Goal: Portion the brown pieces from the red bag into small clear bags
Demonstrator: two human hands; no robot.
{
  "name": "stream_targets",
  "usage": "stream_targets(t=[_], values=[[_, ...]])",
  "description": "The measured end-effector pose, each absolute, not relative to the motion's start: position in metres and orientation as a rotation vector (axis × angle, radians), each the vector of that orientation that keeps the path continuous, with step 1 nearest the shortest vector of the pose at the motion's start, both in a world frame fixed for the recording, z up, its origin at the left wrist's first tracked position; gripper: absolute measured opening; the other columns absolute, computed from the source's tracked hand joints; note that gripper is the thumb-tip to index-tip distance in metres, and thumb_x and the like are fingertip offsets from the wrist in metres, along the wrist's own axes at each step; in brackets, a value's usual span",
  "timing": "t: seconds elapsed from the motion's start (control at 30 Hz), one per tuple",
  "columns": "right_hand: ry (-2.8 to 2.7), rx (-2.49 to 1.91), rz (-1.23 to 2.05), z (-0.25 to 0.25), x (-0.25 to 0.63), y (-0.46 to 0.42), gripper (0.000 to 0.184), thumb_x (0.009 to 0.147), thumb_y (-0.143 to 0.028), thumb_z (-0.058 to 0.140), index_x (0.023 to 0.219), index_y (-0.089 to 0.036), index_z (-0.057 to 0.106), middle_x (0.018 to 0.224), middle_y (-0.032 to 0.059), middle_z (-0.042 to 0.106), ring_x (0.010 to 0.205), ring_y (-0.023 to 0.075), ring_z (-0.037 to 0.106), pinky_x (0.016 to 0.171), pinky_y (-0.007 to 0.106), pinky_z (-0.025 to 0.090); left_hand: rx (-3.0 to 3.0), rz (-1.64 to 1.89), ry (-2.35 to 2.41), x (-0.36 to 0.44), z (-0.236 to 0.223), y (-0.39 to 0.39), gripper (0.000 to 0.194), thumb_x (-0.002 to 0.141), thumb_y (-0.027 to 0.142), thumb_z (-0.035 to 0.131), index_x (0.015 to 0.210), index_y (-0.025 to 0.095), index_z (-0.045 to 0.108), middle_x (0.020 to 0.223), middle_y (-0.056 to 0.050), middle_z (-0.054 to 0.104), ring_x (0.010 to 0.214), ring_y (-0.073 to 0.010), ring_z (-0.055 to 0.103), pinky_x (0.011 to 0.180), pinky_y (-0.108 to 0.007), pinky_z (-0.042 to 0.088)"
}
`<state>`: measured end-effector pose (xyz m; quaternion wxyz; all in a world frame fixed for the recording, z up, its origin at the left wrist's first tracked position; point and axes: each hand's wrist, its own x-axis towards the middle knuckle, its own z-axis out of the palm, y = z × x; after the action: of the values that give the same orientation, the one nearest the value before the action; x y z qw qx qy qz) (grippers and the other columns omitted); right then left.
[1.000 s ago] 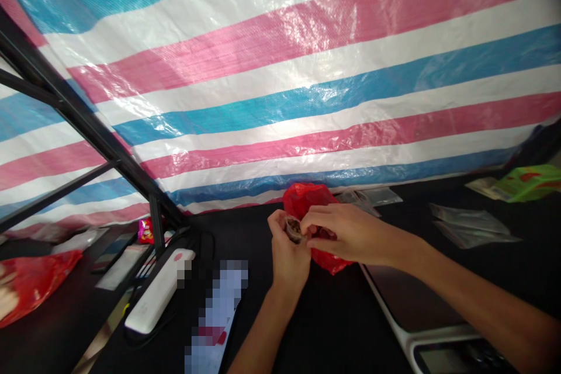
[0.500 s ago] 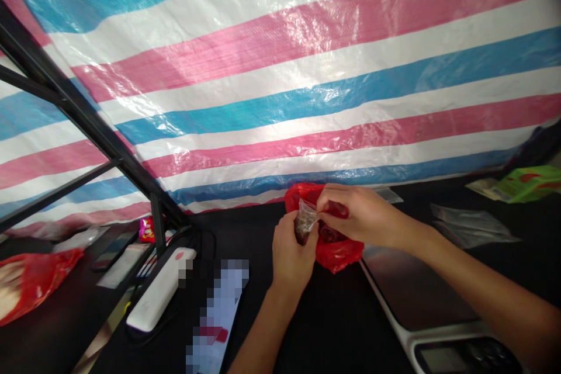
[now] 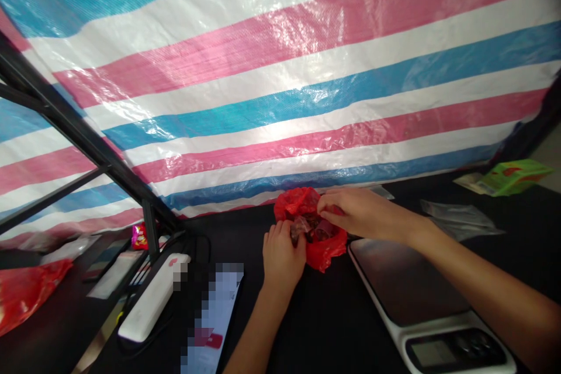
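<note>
A red plastic bag (image 3: 332, 252) lies crumpled on the black table, with its mouth open and dark brownish pieces (image 3: 312, 228) showing inside. My left hand (image 3: 283, 260) rests at the bag's near left side, with its fingers against the plastic. My right hand (image 3: 355, 213) reaches in from the right, its fingertips at the top of the bag's mouth. Whether either hand grips anything is hidden. A digital kitchen scale (image 3: 407, 286) sits just below my right forearm, apart from the bag.
A white power strip (image 3: 153, 298) and a pixelated object (image 3: 214, 315) lie left of my hands. Further left are another red bag (image 3: 26, 295) and a black metal frame (image 3: 87, 134). Clear plastic bags (image 3: 460, 219) and a green packet (image 3: 504, 178) lie right, before a striped tarp (image 3: 280, 93).
The small clear bag with brown contents, held between my hands earlier, no longer shows. My hands are now lower at the red bag, whose dark contents show. The view has shifted slightly.
</note>
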<state>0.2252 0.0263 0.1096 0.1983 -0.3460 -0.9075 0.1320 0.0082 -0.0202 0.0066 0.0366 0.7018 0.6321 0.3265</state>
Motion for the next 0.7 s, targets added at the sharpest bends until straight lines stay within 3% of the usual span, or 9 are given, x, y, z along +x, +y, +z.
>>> stream_targets(t=[0.2, 0.3, 0.43, 0.53, 0.7], values=[[-2.532, -0.932, 0.420, 0.119, 0.224, 0.019, 0.014, 0.101, -0.028, 0.059, 0.102, -0.026, 0.073, 0.101, 0.0029, 0.076, 0.091, 0.0227, 0.070, 0.080, 0.032, 0.047, 1.842, 1.351, 1.683, 0.011, 0.010, -0.022, 0.008, 0.096, 0.029, 0.063, 0.101, 0.024, 0.066, 0.092, -0.006, 0.070, 0.087, -0.0252, 0.066, 0.077, -0.035, 0.048], [-2.542, -0.825, 0.511, 0.121, 0.217, 0.010, 0.018, 0.097, -0.029, 0.068, 0.116, -0.029, 0.070, 0.105, 0.0000, 0.075, 0.090, 0.0200, 0.069, 0.078, 0.029, 0.047, 1.734, 1.431, 1.523, 0.014, 0.007, -0.026, 0.017, 0.099, 0.033, 0.060, 0.113, 0.022, 0.061, 0.103, -0.007, 0.071, 0.094, -0.0241, 0.068, 0.082, -0.034, 0.051], [-2.531, -0.735, 0.497, 0.119, 0.204, 0.001, 0.007, 0.100, -0.029, 0.066, 0.105, -0.026, 0.069, 0.101, 0.0002, 0.073, 0.088, 0.0185, 0.068, 0.078, 0.028, 0.046, 1.729, 1.465, 1.419, 0.020, 0.002, -0.032, 0.051, 0.095, 0.034, 0.067, 0.138, 0.020, 0.044, 0.129, -0.016, 0.067, 0.113, -0.0282, 0.069, 0.092, -0.041, 0.054], [-2.459, -0.733, 0.444, 0.119, 0.204, -0.004, 0.011, 0.103, -0.027, 0.060, 0.099, -0.025, 0.070, 0.102, 0.0032, 0.073, 0.092, 0.0198, 0.067, 0.083, 0.031, 0.048, 1.731, 1.508, 1.377, 0.026, 0.004, -0.034, 0.062, 0.093, 0.034, 0.071, 0.145, 0.022, 0.039, 0.139, -0.017, 0.062, 0.126, -0.0300, 0.065, 0.104, -0.046, 0.052], [-2.151, -0.846, 0.721, 0.110, 0.240, -0.013, 0.016, 0.103, -0.038, 0.060, 0.100, -0.024, 0.067, 0.098, 0.0049, 0.071, 0.083, 0.0194, 0.065, 0.076, 0.032, 0.052, 1.865, 1.401, 1.245, 0.027, 0.011, -0.038, 0.087, 0.080, 0.039, 0.086, 0.151, 0.025, 0.038, 0.129, -0.012, 0.065, 0.115, -0.0280, 0.066, 0.103, -0.046, 0.052]])
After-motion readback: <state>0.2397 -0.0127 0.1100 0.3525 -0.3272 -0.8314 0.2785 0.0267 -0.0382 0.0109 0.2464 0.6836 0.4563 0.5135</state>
